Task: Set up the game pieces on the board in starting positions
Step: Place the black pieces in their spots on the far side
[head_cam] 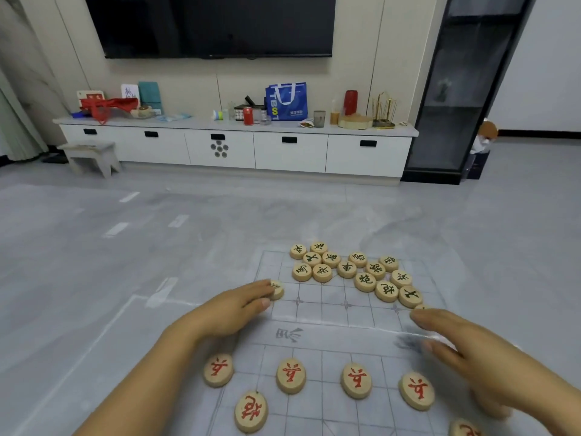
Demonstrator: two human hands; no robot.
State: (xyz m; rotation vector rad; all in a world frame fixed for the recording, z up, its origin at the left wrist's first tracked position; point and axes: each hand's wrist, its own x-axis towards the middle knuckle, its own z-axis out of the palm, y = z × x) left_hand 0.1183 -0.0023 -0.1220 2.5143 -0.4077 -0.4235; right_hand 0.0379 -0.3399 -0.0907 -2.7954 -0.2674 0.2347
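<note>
Hands over the board (314, 313).
Left hand (234, 306) pinches a piece (277, 289) at its left edge; right hand (468, 352), fingers straight, at its right.

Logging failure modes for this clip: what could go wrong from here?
1. The green pieces lie packed and touching; the right hand at their edge may scatter neighbours.
2. Its wrist is close to a red piece and may nudge it off its point.
3. The left hand, pinching a piece, may shift the thin board.
</note>
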